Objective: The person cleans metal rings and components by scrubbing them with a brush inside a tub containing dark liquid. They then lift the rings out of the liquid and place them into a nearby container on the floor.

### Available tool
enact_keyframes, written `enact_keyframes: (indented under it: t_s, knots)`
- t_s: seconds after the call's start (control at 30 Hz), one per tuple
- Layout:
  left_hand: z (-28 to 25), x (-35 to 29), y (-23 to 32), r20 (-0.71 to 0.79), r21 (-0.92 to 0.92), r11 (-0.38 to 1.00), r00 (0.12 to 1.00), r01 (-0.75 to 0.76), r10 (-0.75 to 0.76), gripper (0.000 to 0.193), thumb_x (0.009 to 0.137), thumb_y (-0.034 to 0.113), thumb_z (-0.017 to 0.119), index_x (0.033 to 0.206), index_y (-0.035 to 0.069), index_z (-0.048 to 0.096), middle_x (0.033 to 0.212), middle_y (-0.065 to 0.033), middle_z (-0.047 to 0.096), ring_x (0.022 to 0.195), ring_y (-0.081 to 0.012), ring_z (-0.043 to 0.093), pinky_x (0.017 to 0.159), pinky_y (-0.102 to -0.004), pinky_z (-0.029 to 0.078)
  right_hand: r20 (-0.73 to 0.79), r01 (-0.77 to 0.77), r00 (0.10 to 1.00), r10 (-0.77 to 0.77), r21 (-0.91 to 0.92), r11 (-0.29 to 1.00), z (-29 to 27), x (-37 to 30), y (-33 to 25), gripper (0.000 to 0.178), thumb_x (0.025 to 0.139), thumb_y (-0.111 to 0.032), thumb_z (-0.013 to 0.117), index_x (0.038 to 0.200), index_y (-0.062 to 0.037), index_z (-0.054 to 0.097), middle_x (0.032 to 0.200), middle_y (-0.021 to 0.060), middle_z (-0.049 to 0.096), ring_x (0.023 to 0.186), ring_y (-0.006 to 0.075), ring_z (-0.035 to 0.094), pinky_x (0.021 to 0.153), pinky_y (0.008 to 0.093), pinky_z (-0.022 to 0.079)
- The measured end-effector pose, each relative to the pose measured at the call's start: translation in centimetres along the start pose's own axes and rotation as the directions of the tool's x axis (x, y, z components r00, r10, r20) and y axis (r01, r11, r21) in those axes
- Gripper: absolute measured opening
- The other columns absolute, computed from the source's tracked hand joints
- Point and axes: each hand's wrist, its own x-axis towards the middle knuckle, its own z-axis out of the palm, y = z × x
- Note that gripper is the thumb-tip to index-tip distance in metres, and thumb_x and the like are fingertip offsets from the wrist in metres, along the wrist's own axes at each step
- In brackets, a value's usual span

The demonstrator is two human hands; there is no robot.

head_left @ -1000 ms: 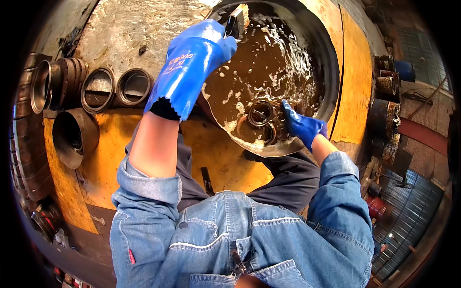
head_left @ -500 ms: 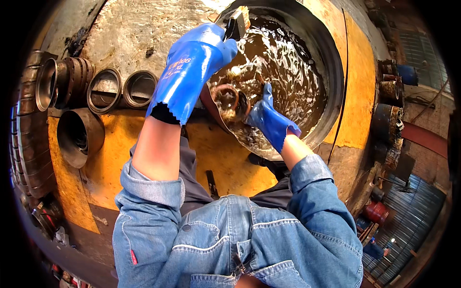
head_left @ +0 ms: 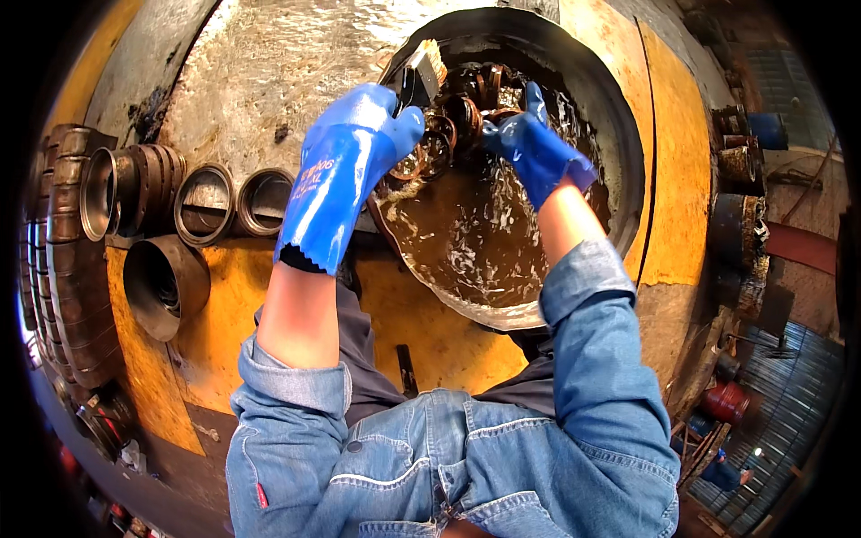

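Both my hands wear blue rubber gloves. My left hand (head_left: pixel 363 134) is closed around a wide flat brush (head_left: pixel 420 76) with a dark ferrule and pale bristles, held over the left rim of a round metal basin (head_left: pixel 628 170). Brown, rippling liquid (head_left: pixel 466 242) fills much of the basin. Several rusty metal rings (head_left: pixel 462 118) lie clustered at its far left side, partly wet. My right hand (head_left: pixel 538 148) reaches into the basin, thumb pointing up, its fingers closed on the edge of a ring (head_left: pixel 500 115); the fingertips are partly hidden.
Left of the basin, metal rings (head_left: pixel 204 204) stand in a row on the worn bench (head_left: pixel 269 90), with a cone-shaped metal collar (head_left: pixel 166 287) nearer me. Stacked dark cylinders (head_left: pixel 76 251) line the far left. Drums and a red container (head_left: pixel 725 402) stand at the right.
My right hand has moved away from me, from the basin's near part to its far side. Several rings now show above the liquid there. The brush remains in my left hand, slightly lower.
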Motion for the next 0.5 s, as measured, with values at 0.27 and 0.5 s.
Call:
enact_keyframes:
  t_s: [0.27,0.5]
  knots:
    - [1.3,-0.1,0.9,-0.051,0.018,1.0,0.999,-0.007,0.008,0.048,0.094,0.049,0.061,0.112,0.006,0.074,0.112,-0.0221,0.074,0.107,-0.0434,0.07,0.094,-0.0492,0.056,-0.09,0.013,0.995,0.038,0.509,0.861,-8.9,7.0,3.8,0.08,0.102,-0.053,0.065,0.159,-0.0029,0.043,0.158,0.0196,0.051,0.141,0.0332,0.055,0.115,0.0426,0.045]
    - [1.3,-0.1,0.4,-0.083,0.044,0.999,0.996,-0.011,0.015,0.049,0.096,0.05,0.06,0.109,0.005,0.073,0.111,-0.0248,0.073,0.106,-0.0447,0.069,0.093,-0.051,0.055,-0.224,0.2,0.905,-0.361,-0.525,0.827,-9.7,10.4,4.5,0.079,0.099,-0.047,0.071,0.16,-0.0047,0.043,0.154,0.0247,0.054,0.144,0.0356,0.054,0.118,0.0411,0.043]
